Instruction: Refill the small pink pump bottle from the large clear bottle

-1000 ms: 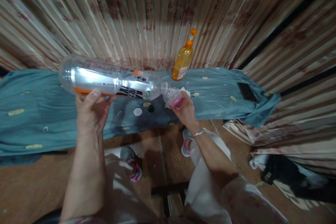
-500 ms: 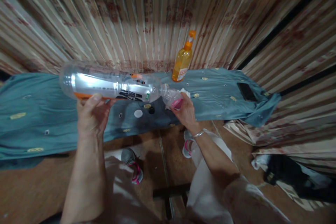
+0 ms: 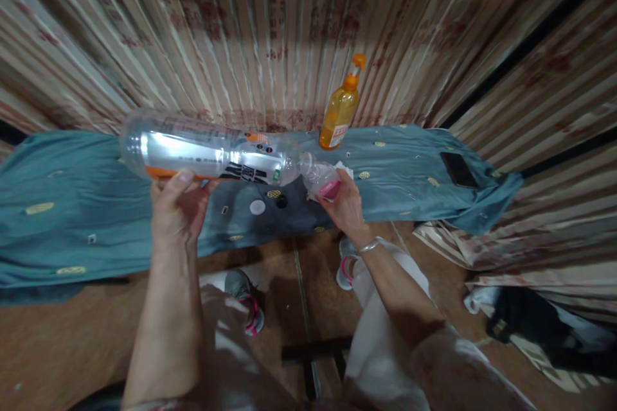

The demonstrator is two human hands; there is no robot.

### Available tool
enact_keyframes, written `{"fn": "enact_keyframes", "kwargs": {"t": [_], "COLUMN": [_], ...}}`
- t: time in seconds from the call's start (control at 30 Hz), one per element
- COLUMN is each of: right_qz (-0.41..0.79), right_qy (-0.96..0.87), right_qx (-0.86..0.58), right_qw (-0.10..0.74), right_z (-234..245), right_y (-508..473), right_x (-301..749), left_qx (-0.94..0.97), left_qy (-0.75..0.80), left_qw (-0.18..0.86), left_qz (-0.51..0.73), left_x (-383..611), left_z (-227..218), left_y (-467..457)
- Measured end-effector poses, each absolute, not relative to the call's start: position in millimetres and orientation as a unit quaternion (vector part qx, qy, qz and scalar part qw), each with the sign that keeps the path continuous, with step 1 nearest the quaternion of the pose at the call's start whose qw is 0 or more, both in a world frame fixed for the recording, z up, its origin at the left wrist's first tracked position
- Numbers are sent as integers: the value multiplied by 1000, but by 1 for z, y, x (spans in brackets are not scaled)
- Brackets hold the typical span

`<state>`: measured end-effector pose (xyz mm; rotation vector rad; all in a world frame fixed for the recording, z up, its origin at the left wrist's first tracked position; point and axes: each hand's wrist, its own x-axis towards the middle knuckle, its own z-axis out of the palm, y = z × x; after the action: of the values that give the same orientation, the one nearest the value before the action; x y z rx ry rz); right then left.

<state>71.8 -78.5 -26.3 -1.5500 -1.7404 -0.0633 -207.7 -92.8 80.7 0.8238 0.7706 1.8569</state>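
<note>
A large clear plastic bottle (image 3: 202, 151) with a silver and orange label lies nearly level in my left hand (image 3: 180, 205), whose fingers are wrapped round its underside. Its neck points right and meets the mouth of a small clear bottle (image 3: 319, 176) with a pink label. My right hand (image 3: 346, 205) is closed round that small bottle and holds it tilted toward the large one. Whether liquid passes between them I cannot tell. Below the necks, a white cap (image 3: 257, 207) and a black cap (image 3: 281, 201) lie on the cloth. White tissue (image 3: 348, 171) shows beside my right hand.
An orange pump bottle (image 3: 340, 117) stands at the back of the long table with its teal cloth (image 3: 106, 218). A black phone (image 3: 457, 169) lies toward the right end. Pleated curtains (image 3: 231, 38) hang behind, and a dark bag (image 3: 535, 327) rests at lower right.
The whole scene has shifted slightly right in view. Both bottles stay in my hands, their mouths still together, with little change in their tilt.
</note>
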Motion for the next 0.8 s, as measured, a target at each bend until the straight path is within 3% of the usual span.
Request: {"fn": "enact_keyframes", "kwargs": {"t": [0.8], "right_qz": [-24], "right_qy": [-696], "right_qx": [-604], "right_qw": [389], "right_z": [-28], "right_y": [-79], "right_x": [69], "left_qx": [335], "left_qy": [312], "left_qw": [463], "left_qz": [759], "left_x": [-212], "left_z": [80], "left_y": [-92]}}
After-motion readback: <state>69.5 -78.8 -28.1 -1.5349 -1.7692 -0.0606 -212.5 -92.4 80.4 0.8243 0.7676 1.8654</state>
